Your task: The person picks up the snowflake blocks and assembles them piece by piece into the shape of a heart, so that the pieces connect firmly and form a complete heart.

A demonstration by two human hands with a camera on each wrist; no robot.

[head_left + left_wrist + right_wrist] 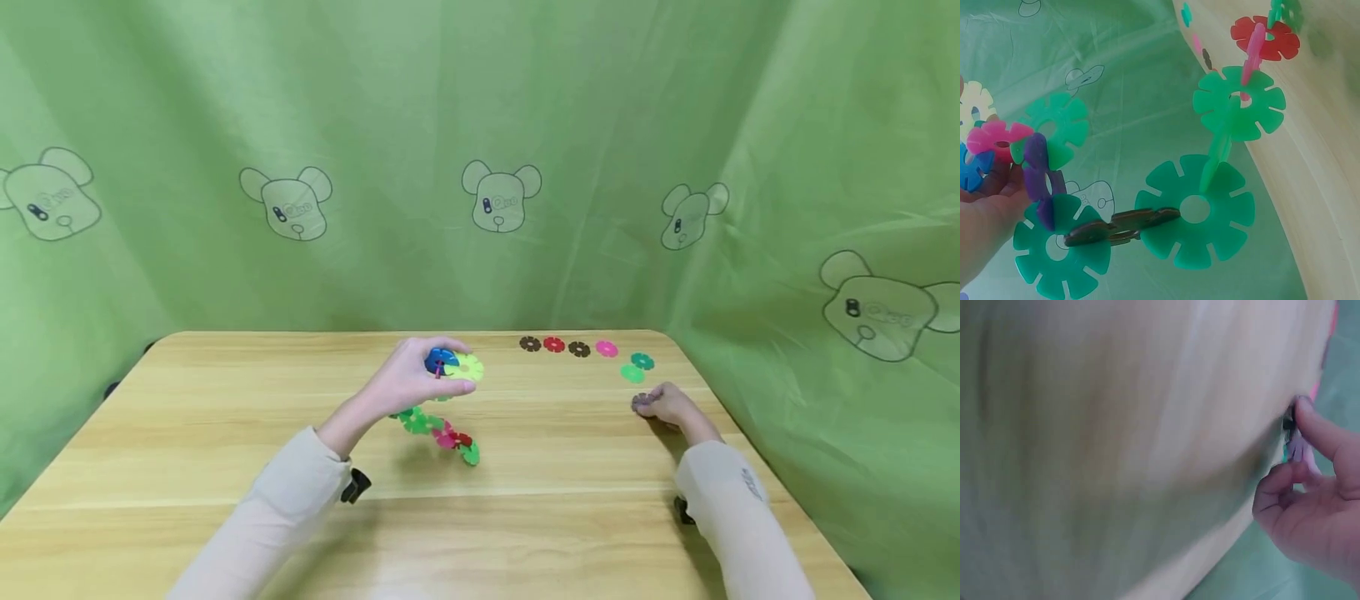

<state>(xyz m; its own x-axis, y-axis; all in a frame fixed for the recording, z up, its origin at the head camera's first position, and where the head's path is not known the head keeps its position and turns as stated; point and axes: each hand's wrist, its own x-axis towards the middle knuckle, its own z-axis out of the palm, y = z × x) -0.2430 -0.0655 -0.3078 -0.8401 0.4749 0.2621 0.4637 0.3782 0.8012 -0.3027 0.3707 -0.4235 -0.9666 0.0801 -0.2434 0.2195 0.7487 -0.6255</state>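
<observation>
My left hand holds one end of a chain of slotted plastic snowflake discs above the table, with a yellow disc and a blue disc between thumb and fingers. From there the chain hangs and curves: in the left wrist view it runs through a pink disc, a purple disc, a brown disc and several green discs to a red disc. Over at the table's right side, my right hand pinches a single dull purple disc, partly covered by the fingers.
Loose discs lie along the back right of the wooden table: two brown, a red disc, a pink disc, a teal disc and a light green disc. Green curtain surrounds the table's back and sides.
</observation>
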